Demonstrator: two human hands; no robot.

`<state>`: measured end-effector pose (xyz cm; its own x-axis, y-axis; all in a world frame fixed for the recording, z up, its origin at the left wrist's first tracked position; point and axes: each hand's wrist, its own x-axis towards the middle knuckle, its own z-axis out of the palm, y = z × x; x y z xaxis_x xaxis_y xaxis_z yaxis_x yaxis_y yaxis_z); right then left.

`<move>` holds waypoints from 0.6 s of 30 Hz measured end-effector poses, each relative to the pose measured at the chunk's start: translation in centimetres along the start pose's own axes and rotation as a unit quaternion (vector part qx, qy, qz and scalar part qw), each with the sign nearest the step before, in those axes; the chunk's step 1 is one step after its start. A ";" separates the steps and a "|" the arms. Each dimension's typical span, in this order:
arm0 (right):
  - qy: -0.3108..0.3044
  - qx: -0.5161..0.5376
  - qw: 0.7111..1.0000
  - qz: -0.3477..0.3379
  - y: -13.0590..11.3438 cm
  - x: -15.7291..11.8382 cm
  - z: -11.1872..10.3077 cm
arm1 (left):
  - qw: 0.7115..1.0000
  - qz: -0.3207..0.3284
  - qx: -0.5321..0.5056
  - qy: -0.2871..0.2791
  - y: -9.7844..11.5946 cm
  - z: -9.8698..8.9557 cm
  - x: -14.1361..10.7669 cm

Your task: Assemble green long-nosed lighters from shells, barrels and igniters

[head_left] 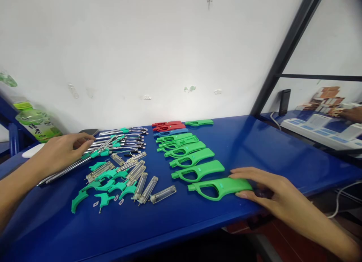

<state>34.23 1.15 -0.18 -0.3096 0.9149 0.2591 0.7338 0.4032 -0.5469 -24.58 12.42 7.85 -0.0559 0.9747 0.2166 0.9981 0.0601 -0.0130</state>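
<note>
My right hand (268,190) grips the butt end of a green lighter casing (230,187), the nearest in a column of casings on the blue table. Its thumb and fingers lie on either side of the casing. My left hand (63,149) is over a pile of metal lighter tubes (76,164) with teal clips and thin wires. Its fingers are loosely bent, and nothing shows between them. Between the hands lie teal triggers (104,198), clear fuel tanks (164,194) and a few tiny pale parts. More green casings (199,170) point their narrow ends left.
Red casings (166,125) and a blue casing (171,132) lie farther back by the white wall. A green-capped bottle (35,122) stands at the left. Beyond a dark frame post (279,54) are white-and-blue trays (319,132), a phone (284,102) and another person's hand.
</note>
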 end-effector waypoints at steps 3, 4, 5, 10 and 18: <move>-0.002 0.008 1.000 0.000 -0.3 0.1 -0.3 | 1.000 -0.003 0.000 -0.001 0.0 0.1 0.0; -0.003 0.009 1.000 0.001 -0.4 0.1 -0.5 | 1.000 -0.004 -0.001 -0.001 0.0 0.0 -0.1; -0.003 0.010 1.000 0.001 -0.5 0.2 -0.6 | 1.000 -0.005 -0.002 -0.001 0.0 0.0 -0.1; 0.013 0.009 1.000 -0.002 0.2 0.1 -0.7 | 1.000 0.005 -0.008 0.003 0.2 -0.2 -0.2; 0.103 -0.026 0.994 0.007 1.6 -0.4 -3.3 | 1.000 0.005 -0.008 0.023 0.3 -0.5 -0.4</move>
<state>37.49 1.31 1.46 -0.1731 0.8944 0.4124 0.7686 0.3845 -0.5112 -24.28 11.93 8.24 -0.0448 0.9643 0.2610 0.9989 0.0462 0.0009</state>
